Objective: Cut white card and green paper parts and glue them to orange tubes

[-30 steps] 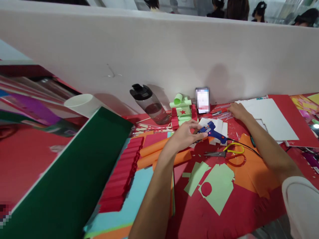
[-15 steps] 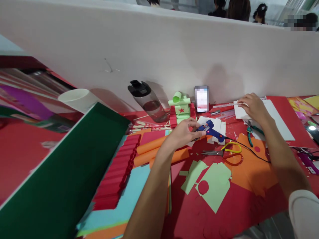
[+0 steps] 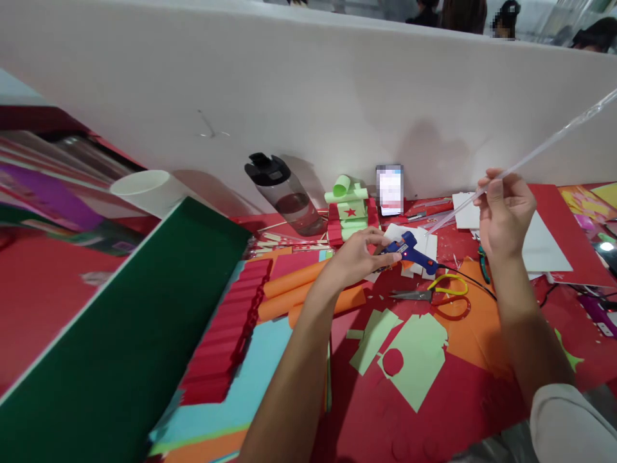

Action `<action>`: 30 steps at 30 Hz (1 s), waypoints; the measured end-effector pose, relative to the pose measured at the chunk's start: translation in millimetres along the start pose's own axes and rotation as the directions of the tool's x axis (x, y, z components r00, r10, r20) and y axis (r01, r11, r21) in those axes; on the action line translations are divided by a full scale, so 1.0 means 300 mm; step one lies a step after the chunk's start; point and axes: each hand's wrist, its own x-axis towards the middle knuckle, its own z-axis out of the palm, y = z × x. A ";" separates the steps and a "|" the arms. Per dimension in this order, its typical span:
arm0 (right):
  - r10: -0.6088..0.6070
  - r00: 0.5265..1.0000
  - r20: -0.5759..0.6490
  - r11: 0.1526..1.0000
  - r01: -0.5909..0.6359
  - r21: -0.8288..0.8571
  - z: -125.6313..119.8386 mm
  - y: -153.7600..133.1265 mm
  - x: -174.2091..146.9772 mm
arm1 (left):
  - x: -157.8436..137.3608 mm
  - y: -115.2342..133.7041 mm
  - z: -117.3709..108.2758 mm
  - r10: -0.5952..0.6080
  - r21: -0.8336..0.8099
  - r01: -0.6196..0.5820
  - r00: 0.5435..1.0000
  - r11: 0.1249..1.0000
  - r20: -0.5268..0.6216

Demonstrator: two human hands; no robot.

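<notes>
My left hand is closed on a blue hot glue gun, which lies low over small white card pieces; a small red light shows on it. Between thumb and fingers, my right hand pinches a long, translucent glue stick. The stick slants from near the back of the gun up to the right edge of the view. Scissors with yellow and red handles rest in front of the gun. Pliers lie partly hidden behind my right wrist.
A dark-lidded bottle, a phone and a green paper model stand along the white partition. Orange paper tubes, red corrugated card and a green board are at left. Green paper scraps lie in front.
My right hand has lifted off the white card at the back and come nearer, with the long glue stick now raised in it. My left hand and the glue gun have hardly moved.
</notes>
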 end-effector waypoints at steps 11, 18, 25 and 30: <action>-0.003 1.000 -0.015 1.000 0.003 0.006 0.007 0.140 -0.005 | 0.000 0.010 0.009 0.010 -0.008 -0.010 1.000 1.000 0.021; 0.045 0.999 -0.006 0.998 -0.044 0.044 -0.004 0.172 -0.009 | 0.007 0.025 0.016 0.022 0.002 -0.022 0.999 1.000 0.024; 0.032 0.999 -0.020 0.999 -0.033 -0.010 -0.014 0.176 0.003 | 0.011 0.021 0.015 0.023 0.035 -0.024 0.999 0.999 0.026; 0.213 0.970 -0.120 0.951 -0.177 0.254 0.011 0.120 -0.002 | 0.013 0.017 0.017 0.009 0.021 -0.010 0.999 1.000 0.031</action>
